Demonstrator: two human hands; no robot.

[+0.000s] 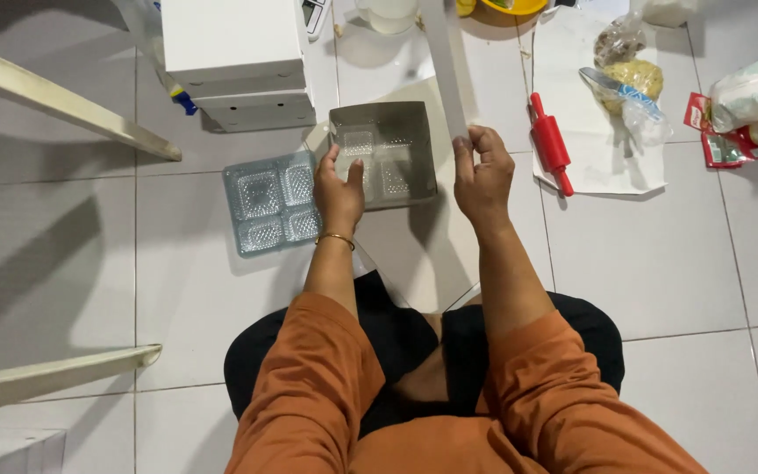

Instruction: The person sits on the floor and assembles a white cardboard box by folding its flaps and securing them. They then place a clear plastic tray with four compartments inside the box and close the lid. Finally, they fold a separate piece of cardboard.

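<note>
An open grey cardboard box (414, 180) sits on the white tiled floor, with a clear plastic compartment tray (377, 156) inside it. My left hand (339, 189) grips the box's near left wall. My right hand (482, 171) is closed on the lower end of a raised white cardboard flap (446, 61) at the box's right side. Both arms wear orange sleeves. A thin gold bracelet (335, 237) circles my left wrist.
A second clear compartment tray (271, 204) lies left of the box. Stacked white boxes (239, 61) stand behind it. To the right, a red rolling pin (550, 140) and bagged food (629, 75) rest on white paper. Beige bars (63, 105) cross the left.
</note>
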